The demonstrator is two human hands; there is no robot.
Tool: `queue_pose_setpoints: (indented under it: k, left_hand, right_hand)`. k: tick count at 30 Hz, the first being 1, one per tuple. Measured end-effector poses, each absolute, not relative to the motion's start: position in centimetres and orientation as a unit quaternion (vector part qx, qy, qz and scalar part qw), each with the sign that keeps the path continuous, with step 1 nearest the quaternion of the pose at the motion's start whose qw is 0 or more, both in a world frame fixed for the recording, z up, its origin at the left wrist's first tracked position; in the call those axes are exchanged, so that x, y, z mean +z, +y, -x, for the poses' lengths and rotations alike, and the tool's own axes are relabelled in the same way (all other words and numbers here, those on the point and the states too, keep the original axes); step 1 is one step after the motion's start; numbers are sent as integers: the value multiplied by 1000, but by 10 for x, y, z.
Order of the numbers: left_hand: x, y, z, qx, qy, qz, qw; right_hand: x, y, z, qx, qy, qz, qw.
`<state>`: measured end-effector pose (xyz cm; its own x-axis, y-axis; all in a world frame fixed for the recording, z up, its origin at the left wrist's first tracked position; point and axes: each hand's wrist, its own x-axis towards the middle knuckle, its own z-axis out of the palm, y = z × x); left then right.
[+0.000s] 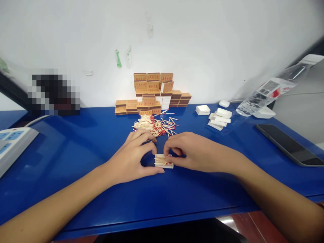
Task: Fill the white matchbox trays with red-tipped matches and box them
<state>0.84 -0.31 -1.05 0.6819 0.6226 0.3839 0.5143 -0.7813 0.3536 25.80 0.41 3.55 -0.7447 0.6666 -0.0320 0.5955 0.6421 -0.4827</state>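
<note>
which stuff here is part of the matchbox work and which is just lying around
In hand: left hand, right hand, white tray holding matches, loose match pile, empty white trays, stacked matchboxes.
Lying about: water bottle, phone, power strip, small white case.

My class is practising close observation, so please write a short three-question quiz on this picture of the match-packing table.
1. True or false: the loose matches lie nearer the person than the stacked brown boxes.
2. What do the left hand and right hand hold together? A) scissors B) a small white tray with matches in it C) a cup
3. Fill in: the table top is coloured ____.
Key: 1 true; 2 B; 3 blue.
</note>
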Motion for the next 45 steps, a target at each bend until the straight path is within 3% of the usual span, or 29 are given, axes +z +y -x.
queue_pose_setpoints:
  k: [7, 21, 30, 45]
  left_hand:
    - [-10, -3, -9, 243, 314, -910, 119]
    - [-6, -5, -11, 232, 310, -913, 128]
    - [-7, -6, -11, 238, 305, -913, 126]
    - [-7, -5, -10, 236, 299, -917, 120]
  right_hand:
    - [38, 3, -259, 254, -901, 351, 28]
    - [37, 4, -261, 263, -903, 340, 17]
    - [29, 1, -252, 265, -908, 315, 79]
    - [24, -2, -239, 254, -911, 307, 105]
